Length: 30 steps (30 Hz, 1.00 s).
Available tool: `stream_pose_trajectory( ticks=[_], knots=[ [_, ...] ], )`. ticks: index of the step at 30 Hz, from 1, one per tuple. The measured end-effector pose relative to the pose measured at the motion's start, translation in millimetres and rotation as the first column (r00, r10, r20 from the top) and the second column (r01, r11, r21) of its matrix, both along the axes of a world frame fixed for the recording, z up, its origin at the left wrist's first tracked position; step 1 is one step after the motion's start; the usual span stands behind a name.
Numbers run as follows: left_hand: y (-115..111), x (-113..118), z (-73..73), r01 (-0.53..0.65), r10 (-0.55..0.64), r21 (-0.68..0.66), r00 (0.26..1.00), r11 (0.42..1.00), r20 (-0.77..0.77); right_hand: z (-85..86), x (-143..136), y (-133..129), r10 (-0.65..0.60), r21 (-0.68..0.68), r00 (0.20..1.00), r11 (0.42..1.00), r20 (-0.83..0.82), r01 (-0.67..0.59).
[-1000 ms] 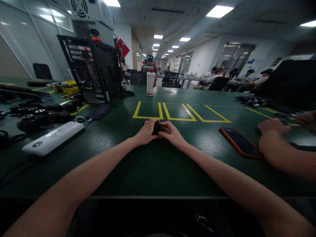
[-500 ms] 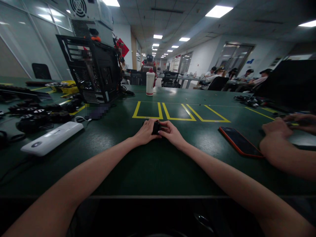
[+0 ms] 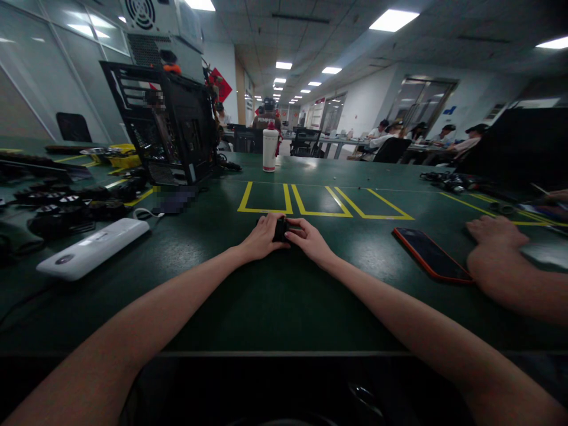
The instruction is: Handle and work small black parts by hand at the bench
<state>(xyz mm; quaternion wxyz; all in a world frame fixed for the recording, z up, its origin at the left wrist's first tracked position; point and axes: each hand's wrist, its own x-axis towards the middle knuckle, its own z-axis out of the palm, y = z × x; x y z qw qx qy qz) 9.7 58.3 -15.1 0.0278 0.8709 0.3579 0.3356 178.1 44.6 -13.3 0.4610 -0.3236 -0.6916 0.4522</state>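
Both my hands meet at the middle of the green table (image 3: 284,302), around a small black object (image 3: 279,229). Its exact kind cannot be made out, since fingers cover much of it. My left hand (image 3: 261,241) is closed over its left side. On the other side, my right hand (image 3: 308,238) pinches at its right edge with thumb and fingers. Just beyond the fingers, yellow tape outlines (image 3: 265,210) mark the tabletop.
To the left lie a white power strip (image 3: 93,248) and dark parts. Behind them stands an open black computer case (image 3: 177,124). A white bottle (image 3: 269,151) is at the back. At right are an orange-edged phone (image 3: 432,254) and a co-worker's hand (image 3: 499,232).
My hands and the black object stay nearly still. At the right, one of the co-worker's hands has drawn away from the other, toward the frame's edge.
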Motion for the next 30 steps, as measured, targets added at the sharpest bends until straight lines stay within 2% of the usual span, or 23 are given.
stream_pose_trajectory(
  ticks=[11,16,21,27,30],
  knots=[
    [0.4,0.0,0.8,0.011,-0.011,0.007,1.000,1.000,-0.005,1.0,0.1,-0.2,-0.061,0.089,0.998,0.994,-0.007,0.062],
    [0.0,-0.3,0.5,0.006,-0.006,0.014,1.000,1.000,-0.010,1.9,1.0,-0.6,-0.041,0.052,0.999,0.998,0.023,0.040],
    [-1.1,-0.2,1.6,0.003,-0.003,0.000,1.000,1.000,-0.008,3.1,0.3,-5.2,0.001,0.028,1.000,1.000,-0.021,0.000],
    [-0.7,0.3,2.0,-0.004,0.004,-0.003,1.000,1.000,-0.010,4.0,-1.1,-2.7,-0.069,0.066,0.997,0.995,-0.018,0.070],
    [-1.0,0.5,2.3,-0.003,0.003,-0.012,1.000,1.000,-0.003,3.4,-0.3,0.3,-0.104,0.029,0.995,0.994,-0.001,0.104]
  ],
)
